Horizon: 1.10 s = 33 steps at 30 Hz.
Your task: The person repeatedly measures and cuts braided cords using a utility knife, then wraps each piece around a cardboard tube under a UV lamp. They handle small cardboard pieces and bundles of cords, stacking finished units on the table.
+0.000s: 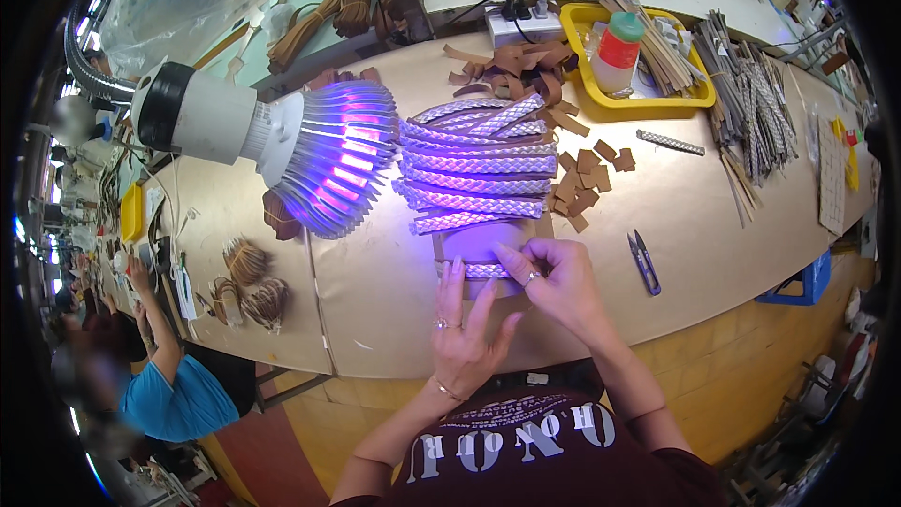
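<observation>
A short braided strap point(485, 271), silvery white with brown edging, lies crosswise on a flat brown piece just in front of me. My left hand point(467, 333) has its fingers spread, the fingertips resting at the strap's left part. With thumb and forefinger pinched, my right hand point(560, 284) grips the strap near its right end. Its other fingers are curled. Just beyond my hands lies a stack of similar braided straps point(479, 161), side by side under the purple-lit lamp point(338, 155).
Small brown cut pieces point(584, 180) and curled brown scraps point(514, 70) lie beyond. Thread snips point(644, 263) rest at right. A yellow tray point(648, 101) holds a green-capped bottle point(619, 52). Strip bundles point(751, 99) lie far right; tied bundles point(246, 261) at left. A person in blue point(178, 396) works left.
</observation>
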Available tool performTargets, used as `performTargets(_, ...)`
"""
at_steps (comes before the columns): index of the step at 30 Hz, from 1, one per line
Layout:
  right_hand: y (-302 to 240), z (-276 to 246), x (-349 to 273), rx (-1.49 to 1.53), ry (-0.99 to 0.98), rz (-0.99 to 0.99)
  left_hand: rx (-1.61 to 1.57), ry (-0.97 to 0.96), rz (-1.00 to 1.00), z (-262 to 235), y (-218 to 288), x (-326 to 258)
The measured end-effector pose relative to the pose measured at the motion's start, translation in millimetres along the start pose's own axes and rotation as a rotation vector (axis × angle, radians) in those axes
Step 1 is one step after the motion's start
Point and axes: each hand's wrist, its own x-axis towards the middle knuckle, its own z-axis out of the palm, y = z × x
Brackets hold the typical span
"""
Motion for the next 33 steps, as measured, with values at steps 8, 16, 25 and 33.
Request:
performTargets(8,-36.4,-18.9,-11.1,-0.139,-0.108,-0.161,0.031,-0.017,-0.006,2.4,3.2,-0.5)
performTargets(16,-53.5,-17.0,-3.4,-0.262,-0.099,-0.309,0.042,0.02,-0.015,10.2,3.1,-3.1)
performTargets(25,-25.9,-28.5,-4.7,-0.173,-0.123,-0.105,0.044,0.017,-0.026,9.9,5.3,-2.5)
performTargets(33,-15.2,-26.7,-4.0,-0.097,-0.148,-0.074,0.062,0.012,-0.024,9.7,6.0,-2.6)
